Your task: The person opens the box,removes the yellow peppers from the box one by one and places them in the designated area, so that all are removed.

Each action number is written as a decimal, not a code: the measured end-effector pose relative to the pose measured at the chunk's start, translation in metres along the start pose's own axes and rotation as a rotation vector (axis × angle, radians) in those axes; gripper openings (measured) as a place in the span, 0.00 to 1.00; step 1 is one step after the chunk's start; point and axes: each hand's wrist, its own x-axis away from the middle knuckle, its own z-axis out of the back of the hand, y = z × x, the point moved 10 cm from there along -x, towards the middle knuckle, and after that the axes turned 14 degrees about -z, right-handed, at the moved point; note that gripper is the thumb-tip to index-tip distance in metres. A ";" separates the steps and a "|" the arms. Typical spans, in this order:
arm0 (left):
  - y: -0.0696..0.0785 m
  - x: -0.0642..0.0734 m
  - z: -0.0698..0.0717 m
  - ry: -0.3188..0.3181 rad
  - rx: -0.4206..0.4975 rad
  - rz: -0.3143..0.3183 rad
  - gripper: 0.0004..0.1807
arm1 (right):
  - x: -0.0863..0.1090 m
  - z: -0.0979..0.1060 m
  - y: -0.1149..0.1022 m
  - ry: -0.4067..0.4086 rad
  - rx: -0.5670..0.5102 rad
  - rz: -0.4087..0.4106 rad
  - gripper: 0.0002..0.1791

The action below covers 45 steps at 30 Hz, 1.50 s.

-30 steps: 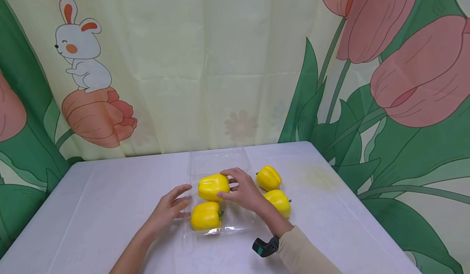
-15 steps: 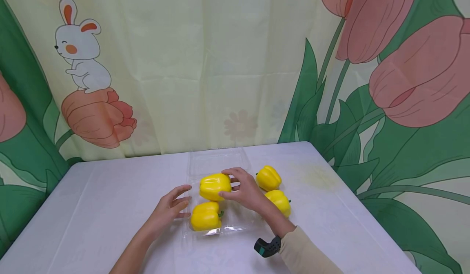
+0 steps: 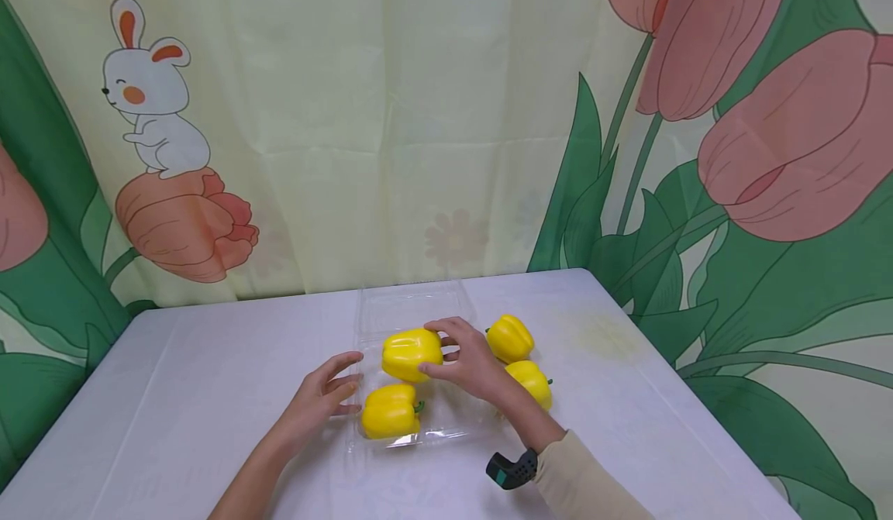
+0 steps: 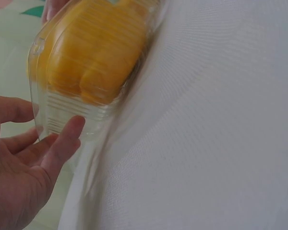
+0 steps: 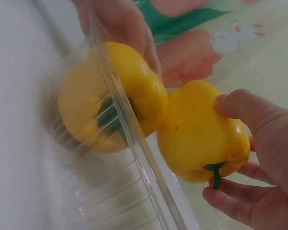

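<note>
My right hand [image 3: 469, 359] holds a yellow bell pepper [image 3: 412, 355] over the far part of a clear plastic clamshell box [image 3: 453, 419]. In the right wrist view, the thumb lies on one side of this pepper [image 5: 197, 129] and the fingers on the other, near its green stem. A second yellow bell pepper [image 3: 389, 411] lies in the near left part of the box, its stem pointing right. My left hand [image 3: 326, 387] is at the box's left side. In the left wrist view, its loosely extended fingers [image 4: 69, 136] reach the clear wall [image 4: 53, 110].
Two more yellow bell peppers lie on the white table, one farther back [image 3: 511, 339] and one nearer [image 3: 532, 384], partly behind the right forearm. The box's open lid [image 3: 415, 307] lies toward the back edge. A patterned curtain [image 3: 335, 132] hangs behind the table.
My right hand and the pepper it holds have shifted slightly to the right. The left hand and the other peppers stay in place.
</note>
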 end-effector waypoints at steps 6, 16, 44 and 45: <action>-0.001 0.000 0.000 -0.002 0.013 -0.004 0.28 | 0.001 0.003 0.000 0.011 0.004 0.000 0.34; -0.004 0.000 0.000 0.002 0.006 0.004 0.27 | 0.002 0.008 0.001 0.027 0.005 -0.016 0.34; 0.000 0.000 0.000 0.006 0.003 -0.004 0.27 | 0.003 0.020 0.005 0.074 0.035 -0.018 0.34; 0.000 0.000 0.000 0.007 -0.001 -0.004 0.26 | 0.004 0.021 0.005 0.074 0.033 -0.020 0.34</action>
